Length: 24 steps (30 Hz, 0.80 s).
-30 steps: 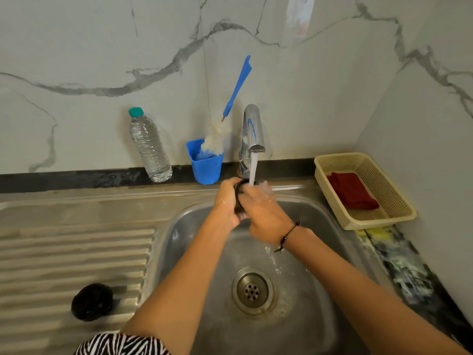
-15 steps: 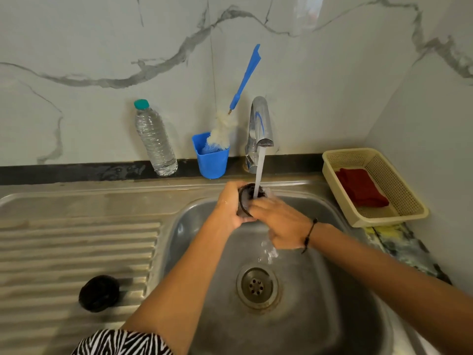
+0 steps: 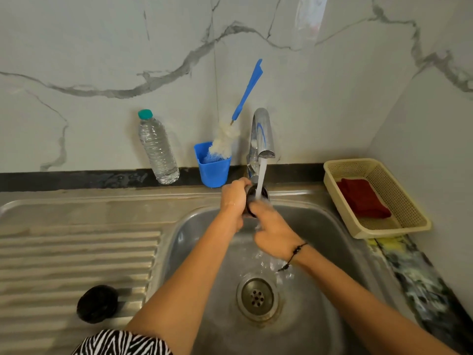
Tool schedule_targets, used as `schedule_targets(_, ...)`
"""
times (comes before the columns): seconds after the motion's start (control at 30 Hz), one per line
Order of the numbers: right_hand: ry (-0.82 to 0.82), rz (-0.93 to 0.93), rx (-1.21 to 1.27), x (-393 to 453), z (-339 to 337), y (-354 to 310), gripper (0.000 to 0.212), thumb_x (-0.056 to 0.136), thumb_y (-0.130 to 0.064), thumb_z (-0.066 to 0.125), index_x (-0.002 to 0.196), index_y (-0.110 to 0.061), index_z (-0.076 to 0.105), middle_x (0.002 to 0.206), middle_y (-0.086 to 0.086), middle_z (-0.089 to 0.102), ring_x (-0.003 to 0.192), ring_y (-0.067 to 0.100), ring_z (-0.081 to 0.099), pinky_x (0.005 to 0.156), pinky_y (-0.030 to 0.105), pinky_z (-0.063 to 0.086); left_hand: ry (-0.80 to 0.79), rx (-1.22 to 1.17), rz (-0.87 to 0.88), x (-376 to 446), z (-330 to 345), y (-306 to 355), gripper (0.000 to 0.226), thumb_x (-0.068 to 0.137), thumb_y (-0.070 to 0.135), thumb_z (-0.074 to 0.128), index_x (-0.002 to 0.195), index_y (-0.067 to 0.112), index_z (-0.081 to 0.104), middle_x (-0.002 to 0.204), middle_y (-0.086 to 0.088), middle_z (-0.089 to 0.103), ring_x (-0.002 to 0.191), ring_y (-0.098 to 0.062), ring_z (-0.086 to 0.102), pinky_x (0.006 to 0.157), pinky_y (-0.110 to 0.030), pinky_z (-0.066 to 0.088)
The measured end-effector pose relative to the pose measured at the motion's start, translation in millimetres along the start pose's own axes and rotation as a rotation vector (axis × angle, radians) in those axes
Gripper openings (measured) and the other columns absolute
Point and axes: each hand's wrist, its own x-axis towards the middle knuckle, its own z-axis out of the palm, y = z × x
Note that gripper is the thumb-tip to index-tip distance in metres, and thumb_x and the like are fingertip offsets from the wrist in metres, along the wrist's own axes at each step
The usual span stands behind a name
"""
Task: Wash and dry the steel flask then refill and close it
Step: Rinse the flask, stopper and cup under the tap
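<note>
Under the running tap (image 3: 261,139), the left hand (image 3: 233,198) and right hand (image 3: 275,233) both grip the flask (image 3: 257,198) — mouth up to catch the stream for rinsing.

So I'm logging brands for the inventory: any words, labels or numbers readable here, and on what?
None can be read.
Water bottle: no label shows.
Tap: a blue mark, not lettering.
Flask, cup, basket: no text shows.
</note>
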Motion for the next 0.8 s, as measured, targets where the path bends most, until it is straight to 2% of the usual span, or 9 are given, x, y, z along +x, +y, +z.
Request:
schedule_targets(0.1, 0.012, 0.038, -0.19, 6, -7, 5, 0.053, 0.068, 0.005, 0.051, 0.118, -0.011, 0.052, 0.116, 0.002, 0.047, 0.121, 0.021, 0.039, 0.116, 0.048, 0.011, -0.009, -0.033, -0.026, -4, 2, -8, 0.018, 0.091, 0.02, 0.05, 0.076, 0.013, 0.058, 0.071, -0.007, 0.06, 0.071, -0.02, 0.059, 0.066, -0.035, 0.05)
schedule_targets(0.17, 0.046, 0.006, -0.138, 6, -4, 2, 0.049, 0.069, 0.005, 0.051, 0.116, -0.009, 0.053, 0.112, 0.002, 0.044, 0.115, 0.022, 0.041, 0.108, 0.045, 0.03, -0.02, -0.041, -0.054, -3, 2, -8, 0.017, 0.091, 0.022, 0.049, 0.078, 0.014, 0.058, 0.074, -0.008, 0.061, 0.073, -0.021, 0.059, 0.063, -0.034, 0.05)
schedule_targets(0.23, -0.029, -0.081, -0.111, 1, -2, 3, 0.053, 0.07, 0.005, 0.049, 0.121, -0.01, 0.051, 0.118, 0.004, 0.047, 0.115, 0.022, 0.043, 0.103, 0.045, 0.035, -0.017, -0.032, -0.039, -2, 0, -4, 0.016, 0.09, 0.022, 0.049, 0.08, 0.013, 0.058, 0.072, -0.007, 0.061, 0.067, -0.019, 0.058, 0.055, -0.029, 0.045)
schedule_targets(0.37, -0.173, -0.222, -0.721, -1, -29, 12, 0.056, 0.079, -0.002, 0.051, 0.132, -0.019, 0.044, 0.135, -0.001, 0.043, 0.133, 0.016, 0.031, 0.112, 0.053, -0.01, -0.083, -0.001, -0.096, -10, -2, -8, 0.021, 0.09, 0.022, 0.045, 0.083, 0.011, 0.062, 0.077, -0.009, 0.064, 0.075, -0.023, 0.061, 0.062, -0.035, 0.05)
schedule_targets(0.47, -0.074, -0.282, -0.833, 2, -31, 8, 0.05, 0.08, -0.005, 0.05, 0.129, -0.015, 0.047, 0.13, 0.002, 0.045, 0.13, 0.018, 0.035, 0.111, 0.051, -0.012, -0.1, 0.037, -0.088, -11, 6, -6, 0.024, 0.09, 0.019, 0.042, 0.079, 0.014, 0.062, 0.083, -0.011, 0.065, 0.08, -0.025, 0.061, 0.063, -0.037, 0.051)
schedule_targets(0.57, -0.055, -0.106, -0.515, -4, -13, 14, 0.054, 0.076, 0.002, 0.05, 0.128, -0.011, 0.044, 0.125, 0.004, 0.047, 0.122, 0.019, 0.041, 0.115, 0.049, 0.011, -0.006, -0.017, 0.0, -8, 12, -2, 0.022, 0.088, 0.011, 0.043, 0.072, 0.015, 0.057, 0.07, -0.007, 0.057, 0.066, -0.02, 0.054, 0.062, -0.03, 0.046)
schedule_targets(0.63, -0.06, 0.037, 0.0, -6, -9, 12, 0.04, 0.078, 0.006, 0.048, 0.114, -0.009, 0.054, 0.11, 0.003, 0.054, 0.108, 0.017, 0.05, 0.103, 0.032, 0.036, 0.055, 0.005, 0.052, -6, 12, -9, 0.024, 0.089, 0.011, 0.046, 0.068, 0.015, 0.055, 0.065, -0.004, 0.053, 0.065, -0.018, 0.051, 0.064, -0.031, 0.044)
schedule_targets(0.7, 0.01, 0.213, 0.557, -5, -11, 0, 0.021, 0.086, 0.005, 0.046, 0.092, -0.008, 0.061, 0.09, 0.003, 0.061, 0.09, 0.013, 0.057, 0.083, 0.017, 0.046, 0.105, 0.071, 0.17, -5, 12, -16, 0.029, 0.093, 0.013, 0.046, 0.065, 0.016, 0.052, 0.066, -0.003, 0.051, 0.069, -0.019, 0.05, 0.069, -0.034, 0.043)
schedule_targets(0.8, 0.24, 0.397, 0.835, 5, -12, -9, 0.023, 0.095, -0.011, 0.042, 0.085, -0.004, 0.062, 0.083, 0.012, 0.061, 0.084, 0.023, 0.057, 0.086, 0.038, 0.047, 0.1, 0.223, 0.494, -10, 9, -21, 0.032, 0.099, 0.013, 0.038, 0.071, 0.018, 0.052, 0.074, -0.002, 0.053, 0.071, -0.015, 0.051, 0.069, -0.029, 0.041)
